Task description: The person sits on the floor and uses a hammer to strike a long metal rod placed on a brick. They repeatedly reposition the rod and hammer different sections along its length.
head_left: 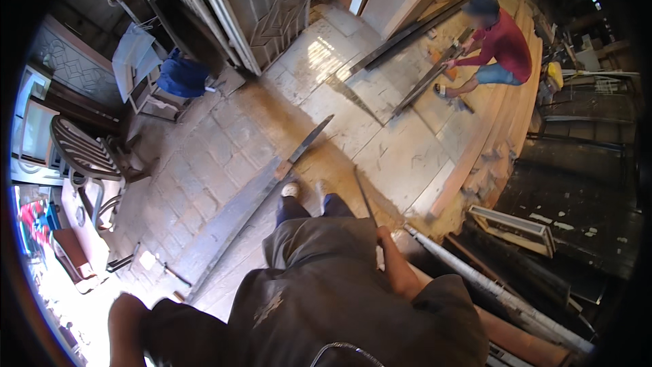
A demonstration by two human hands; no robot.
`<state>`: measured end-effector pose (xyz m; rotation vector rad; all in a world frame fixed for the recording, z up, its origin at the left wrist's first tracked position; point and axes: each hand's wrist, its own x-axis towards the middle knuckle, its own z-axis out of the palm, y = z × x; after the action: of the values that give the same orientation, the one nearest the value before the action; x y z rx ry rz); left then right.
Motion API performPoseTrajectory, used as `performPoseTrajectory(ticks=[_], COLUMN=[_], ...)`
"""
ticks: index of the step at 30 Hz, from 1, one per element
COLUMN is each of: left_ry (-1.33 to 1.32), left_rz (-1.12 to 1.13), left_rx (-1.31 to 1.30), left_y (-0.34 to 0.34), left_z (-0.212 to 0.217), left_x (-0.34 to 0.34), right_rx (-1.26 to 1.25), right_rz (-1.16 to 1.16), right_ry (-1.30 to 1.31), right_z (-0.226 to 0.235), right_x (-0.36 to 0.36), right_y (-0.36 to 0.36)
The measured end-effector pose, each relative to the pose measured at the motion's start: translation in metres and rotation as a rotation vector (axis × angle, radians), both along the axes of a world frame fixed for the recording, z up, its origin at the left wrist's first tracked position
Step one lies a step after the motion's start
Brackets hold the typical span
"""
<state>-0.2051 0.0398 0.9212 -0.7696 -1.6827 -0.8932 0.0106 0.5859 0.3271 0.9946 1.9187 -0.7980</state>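
Standing over a plank (238, 224) on the paved floor (197, 149), this person is holding a thin dark rod (365, 194) at the right side. The right hand (386, 238) seems to be closing its fingers around the rod's near end, though I'm not making out each finger. The rod is slanting forward from the fist, its far end hanging or resting ahead of the right shoe (322, 187); I can't tell whether it is touching the floor. The left arm (125, 326) is bending out to the side, and the left hand isn't showing, so I can't tell its state.

The plank is running diagonally past the left shoe (291, 191). A wooden block (282, 169) is sitting at its far end, with a dark strip (311, 139) pointing beyond; whether these are one piece, I can't say.

What's worrying me is the footing: with plank and block lying so near the shoes, a careless step could be catching a toe. Swinging low, the rod could be knocking a shin, and a one-handed grip near its end could be letting it twist. A pale pole (502, 292) is lying close behind that hand, so a backward pull could be scraping the knuckles. Farther off, a worker (502, 47) is crouching over a long bar (420, 88), well beyond the rod's reach.
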Motion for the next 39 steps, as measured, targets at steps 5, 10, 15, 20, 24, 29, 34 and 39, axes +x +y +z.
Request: performPoseTrajectory(ticks=[5, 10, 15, 20, 24, 29, 34, 39], left_ry=[-0.741, -1.585, -2.035, -2.04, -1.959, -1.886, -1.913, -1.939], left_rz=[0.474, 0.632, 0.387, 0.403, 0.517, 0.475, 0.41, 0.563], left_rx=[0.41, 0.012, 0.082, 0.282, 0.338, 0.375, 0.347, 0.528], left_y=[-0.017, 0.069, 0.111, 0.128, 0.117, 0.139, 0.145, 0.133], left_z=[-0.195, -0.4, -0.461, -0.468, -0.42, -0.399, -0.398, -0.406], left_x=[0.075, 0.213, 0.309, 0.274, 0.239, 0.195, 0.18, 0.232], right_rx=[0.062, 0.083, 0.051, -0.144, -0.201, -0.193, -0.161, -0.134], right_rz=[0.052, 0.196, 0.328, 0.401, 0.233, 0.211, 0.269, 0.34], right_ry=[-0.053, -0.063, -0.124, -0.194, -0.247, -0.278, -0.226, -0.23], right_z=[0.015, 0.021, 0.009, -0.043, -0.012, 0.0, 0.003, 0.006], right_x=[-0.031, -0.041, -0.035, -0.007, -0.006, -0.017, -0.067, -0.097], right_y=[0.023, 0.049, 0.058, 0.117, 0.094, 0.102, 0.096, 0.078])
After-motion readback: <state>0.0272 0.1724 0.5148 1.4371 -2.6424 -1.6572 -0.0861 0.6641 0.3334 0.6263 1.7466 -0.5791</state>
